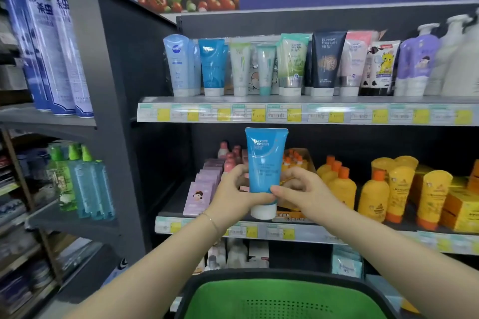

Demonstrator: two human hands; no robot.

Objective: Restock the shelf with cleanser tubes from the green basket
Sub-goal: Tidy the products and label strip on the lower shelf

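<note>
Now: both hands up at mid-height, in front of the shelving.

- Blue cleanser tube (265, 163) held upright, white cap (263, 211) down, crimped end up. It sits in the air before the middle shelf (363, 237), its top just under the price-label rail (311, 114) of the top shelf.
- Left hand (233, 189): fingers curled round the tube's left side, thumb across the lower front.
- Right hand (298, 190): thumb pressed on the lower front near the cap, fingers curled behind; grips the same tube.
- Row of cleanser tubes (293, 65) stands cap-down on the top shelf; a matching blue tube (212, 67) is second from the left.
- Middle shelf behind the hands: pink boxes (202, 194) left, orange bottles (373, 197) right.
- Green basket (259, 298), black-rimmed, lies at the bottom edge between the forearms.
</note>
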